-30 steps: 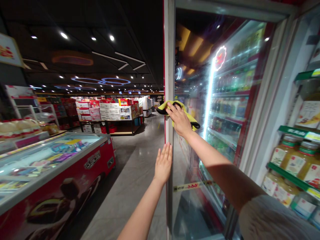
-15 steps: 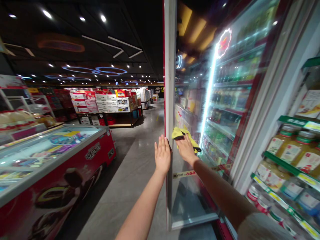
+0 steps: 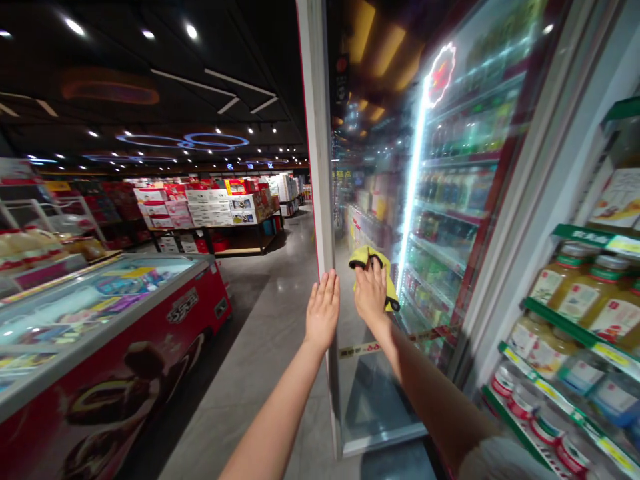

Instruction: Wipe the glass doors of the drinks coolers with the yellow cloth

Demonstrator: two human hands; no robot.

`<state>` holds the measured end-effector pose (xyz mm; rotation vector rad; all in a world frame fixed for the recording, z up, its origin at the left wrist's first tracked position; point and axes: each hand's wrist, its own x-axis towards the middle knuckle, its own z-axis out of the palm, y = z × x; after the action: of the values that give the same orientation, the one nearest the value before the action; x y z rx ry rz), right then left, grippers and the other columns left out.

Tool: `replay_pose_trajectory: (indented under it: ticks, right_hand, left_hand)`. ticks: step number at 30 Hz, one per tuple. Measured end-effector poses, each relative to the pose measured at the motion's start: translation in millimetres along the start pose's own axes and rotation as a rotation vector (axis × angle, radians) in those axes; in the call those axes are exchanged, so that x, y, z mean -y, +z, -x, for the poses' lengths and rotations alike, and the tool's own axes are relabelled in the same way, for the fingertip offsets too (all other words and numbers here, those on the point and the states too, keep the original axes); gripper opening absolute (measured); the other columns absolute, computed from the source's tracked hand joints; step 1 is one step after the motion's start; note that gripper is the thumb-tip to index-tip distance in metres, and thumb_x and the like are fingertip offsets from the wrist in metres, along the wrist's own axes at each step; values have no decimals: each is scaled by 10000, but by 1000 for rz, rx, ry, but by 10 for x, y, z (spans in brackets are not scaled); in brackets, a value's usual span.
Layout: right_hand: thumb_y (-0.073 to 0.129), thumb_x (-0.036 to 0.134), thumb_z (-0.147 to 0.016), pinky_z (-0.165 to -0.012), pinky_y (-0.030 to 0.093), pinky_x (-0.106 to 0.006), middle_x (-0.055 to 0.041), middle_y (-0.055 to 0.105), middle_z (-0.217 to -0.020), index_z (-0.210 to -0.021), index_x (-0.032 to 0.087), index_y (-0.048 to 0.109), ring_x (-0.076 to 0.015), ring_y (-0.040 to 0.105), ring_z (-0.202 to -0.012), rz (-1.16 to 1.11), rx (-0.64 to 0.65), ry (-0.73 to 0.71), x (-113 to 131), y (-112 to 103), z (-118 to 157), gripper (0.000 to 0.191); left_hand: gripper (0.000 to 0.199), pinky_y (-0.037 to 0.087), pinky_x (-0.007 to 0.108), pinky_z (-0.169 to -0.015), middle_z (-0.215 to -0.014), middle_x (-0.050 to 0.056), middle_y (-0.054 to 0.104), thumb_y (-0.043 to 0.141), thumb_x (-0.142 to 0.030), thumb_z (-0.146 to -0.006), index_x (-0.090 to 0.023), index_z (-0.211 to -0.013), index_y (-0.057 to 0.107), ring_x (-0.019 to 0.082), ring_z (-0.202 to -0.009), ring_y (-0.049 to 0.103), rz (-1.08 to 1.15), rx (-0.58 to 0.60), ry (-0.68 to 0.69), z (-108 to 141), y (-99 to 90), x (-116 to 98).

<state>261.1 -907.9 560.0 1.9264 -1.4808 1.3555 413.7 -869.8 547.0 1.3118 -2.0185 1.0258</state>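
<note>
- On the far left, a red chest freezer with a clear top (image 3: 150,347) stood well apart from both hands.
- The left hand (image 3: 323,310) lay flat at the left edge of the upright grey door frame (image 3: 317,100), its fingers straight, close together and holding nothing visible; it had stayed near that height.
- The right hand (image 3: 371,293) covered a yellow cloth with black edging (image 3: 389,277), its fingers slightly spread; whether they gripped or only pressed, I cannot tell.
- That cloth had come down from across the frame's left edge to the lower part of the clear glass pane (image 3: 367,387), above a printed cream strip (image 3: 361,349). This suggested the contact had shifted from frame to glass.
- Farther right, amber-filled jars with white labels (image 3: 577,297) stood on a green-edged shelf (image 3: 560,319).
</note>
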Motion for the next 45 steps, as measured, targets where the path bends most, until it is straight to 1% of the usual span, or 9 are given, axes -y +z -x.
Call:
replay_pose_trajectory:
  ticks: [6, 13, 17, 22, 25, 29, 34, 40, 45]
  right_hand:
    - [429, 125, -965, -1252, 219, -590, -80, 469, -1588, -1407, 274, 600, -282, 421, -1451, 14, 64, -136, -179, -18, -32, 497]
    - [398, 127, -976, -1202, 281, -641, -185, 602, -1434, -1273, 168, 695, -343, 350, -1493, 2, -98, 94, -678, -71, 56, 422]
    - [427, 97, -947, -1219, 251, -629, -124, 579, -1477, -1302, 240, 680, -321, 400, -1459, -11, -13, -83, -729, -113, 51, 458]
    - [371, 182, -1003, -1211, 269, -614, -157, 560, -1482, -1308, 194, 652, -318, 343, -1497, -11, -191, -8, -1111, -345, -381, 415]
    - [331, 200, -1017, -1173, 335, -617, -198, 626, -1370, -1299, 136, 640, -332, 305, -1518, -20, -294, 157, -1346, -302, -208, 424]
    - [356, 163, -1000, -1164, 349, -620, -183, 668, -1313, -1217, 166, 701, -342, 337, -1503, 5, -152, 94, -1378, -206, 169, 408]
    - [416, 221, -1003, -1224, 272, -596, -124, 569, -1482, -1216, 226, 708, -301, 372, -1486, 7, -106, 22, -1657, -370, -139, 361]
    - [330, 259, -1027, -1151, 337, -662, -243, 676, -1265, -1195, 86, 695, -366, 327, -1498, -56, -284, 245, -2218, -330, -24, 438]
    - [439, 253, -1017, -1191, 291, -625, -140, 615, -1424, -1223, 212, 708, -336, 407, -1446, 15, -62, -12, -2157, -330, 104, 342]
  left_hand:
    - [751, 259, 482, -1275, -1657, 120, 244, 326, -26, -960, -184, -1621, 10, 222, -1547, 239, 16, -46, -63, -19, -14, -91]
    - [823, 261, 474, -1275, -1668, 59, 230, 350, 0, -929, -273, -1615, -13, 207, -1543, 266, 49, -48, -70, -127, 1, -331]
    - [834, 246, 478, -1279, -1674, 61, 224, 347, 11, -914, -267, -1622, 7, 205, -1546, 252, 26, -28, -16, -275, 17, -473]
    - [923, 233, 598, -1249, -1698, 130, 119, 622, -121, -888, -251, -1635, 95, 310, -1572, 119, 58, 60, -29, -555, 18, -708]
    - [1083, 219, 714, -1195, -1699, 195, 37, 813, -213, -780, -255, -1631, 145, 412, -1559, 11, 78, 88, -96, -679, 37, -854]
    - [1226, 165, 794, -1151, -1686, 232, -57, 918, -210, -659, -315, -1624, 168, 488, -1528, -32, 48, 50, -134, -726, 128, -976]
    - [1308, 177, 822, -1123, -1662, 219, -151, 938, -188, -627, -370, -1622, 108, 508, -1512, -35, -22, -32, -145, -735, 269, -957]
    - [1133, 194, 798, -1138, -1662, 220, -140, 808, -75, -745, -321, -1624, 138, 479, -1510, -68, -24, -6, -225, -807, 288, -1040]
    - [877, 199, 739, -1173, -1676, 205, 1, 645, -22, -845, -277, -1598, 275, 410, -1531, -46, -27, 105, -185, -939, 281, -1536]
